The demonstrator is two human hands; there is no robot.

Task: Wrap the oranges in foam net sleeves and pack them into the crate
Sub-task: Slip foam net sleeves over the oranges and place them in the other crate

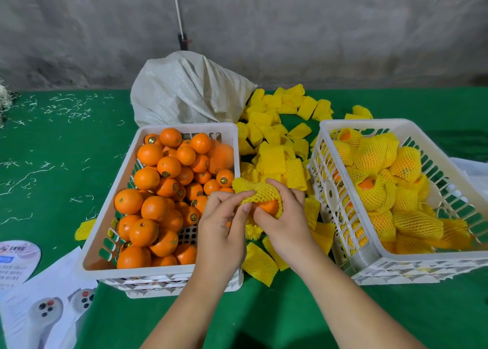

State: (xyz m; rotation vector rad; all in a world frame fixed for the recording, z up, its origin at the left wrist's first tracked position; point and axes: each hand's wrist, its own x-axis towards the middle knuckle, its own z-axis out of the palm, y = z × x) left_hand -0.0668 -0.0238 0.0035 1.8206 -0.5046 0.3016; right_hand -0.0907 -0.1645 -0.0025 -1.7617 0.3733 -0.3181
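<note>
Left crate [232, 137], centre-left of frame: heaped with bare oranges [154, 208], most work left. Right crate [327, 126], right edge: roughly half filled with sleeved oranges [375, 190]. Loose sleeves [274, 158] piled between crates, plenty spare. Centre: left hand [221, 232] pinches sleeve [260, 192], right hand [285, 216] grips orange [269, 206] half inside it; wrap unfinished, not yet packed.

orange [270, 206]: half inside yellow foam net sleeve [257, 191] | wrapped oranges [377, 161]: piled in right crate [369, 265]
</note>
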